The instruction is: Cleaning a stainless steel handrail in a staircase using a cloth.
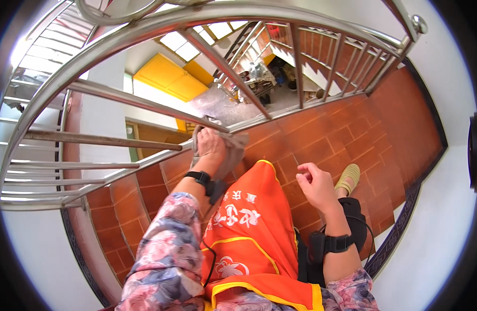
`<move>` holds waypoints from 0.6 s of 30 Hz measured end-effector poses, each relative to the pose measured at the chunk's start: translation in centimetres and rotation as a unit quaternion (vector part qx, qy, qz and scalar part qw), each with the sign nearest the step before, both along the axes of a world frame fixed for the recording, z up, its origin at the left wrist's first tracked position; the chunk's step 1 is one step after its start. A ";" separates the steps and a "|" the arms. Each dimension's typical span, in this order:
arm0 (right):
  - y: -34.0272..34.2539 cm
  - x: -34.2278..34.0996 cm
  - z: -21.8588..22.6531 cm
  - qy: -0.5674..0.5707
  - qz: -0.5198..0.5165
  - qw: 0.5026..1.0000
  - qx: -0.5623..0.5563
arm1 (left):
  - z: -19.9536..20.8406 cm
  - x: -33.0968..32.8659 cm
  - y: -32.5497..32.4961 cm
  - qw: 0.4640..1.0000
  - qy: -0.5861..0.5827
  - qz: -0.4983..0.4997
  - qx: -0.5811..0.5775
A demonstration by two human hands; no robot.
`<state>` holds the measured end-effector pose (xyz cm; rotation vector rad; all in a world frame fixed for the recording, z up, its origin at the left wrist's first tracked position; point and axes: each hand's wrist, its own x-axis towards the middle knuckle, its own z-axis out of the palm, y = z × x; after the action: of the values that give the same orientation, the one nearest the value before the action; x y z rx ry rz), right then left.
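Both hands reach forward — the left hand (211,145) clutching a greyish cloth (236,149) by a baluster (150,107) at the floor's (321,140) railing edge, the right hand (318,185) hovering, loosely curled.

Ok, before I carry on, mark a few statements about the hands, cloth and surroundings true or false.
1. The left hand holds a grey-brown cloth at the lower end of a metal bar. True.
2. The right hand grips the handrail. False: the right hand is off the rail, with nothing visible in it.
3. The apron is blue. False: the apron is orange-red with yellow trim.
4. A yellow-green shoe shows to the right of the apron. True.
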<state>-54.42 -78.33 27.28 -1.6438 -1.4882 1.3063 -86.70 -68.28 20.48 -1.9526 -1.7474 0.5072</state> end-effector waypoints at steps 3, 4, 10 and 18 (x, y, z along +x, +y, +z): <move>-0.1 -0.6 -0.3 -0.007 0.019 1.000 -0.001 | 1.2 1.0 0.3 0.997 -0.073 0.010 -0.023; 0.0 -0.5 -0.3 -0.017 0.030 0.999 0.008 | 2.1 0.8 0.7 0.997 -0.073 0.016 -0.021; -0.2 1.6 -1.7 -0.022 -0.016 0.999 0.020 | 5.0 -2.3 -1.3 0.988 -0.068 0.061 -0.123; 0.4 1.3 -1.1 -0.025 -0.030 0.999 0.019 | 10.6 3.7 -2.6 0.955 -0.214 0.038 -0.203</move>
<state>-53.14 -77.95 26.14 -1.6939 -1.4720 1.2064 -82.98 -70.90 31.04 -2.4312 -2.1208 0.5335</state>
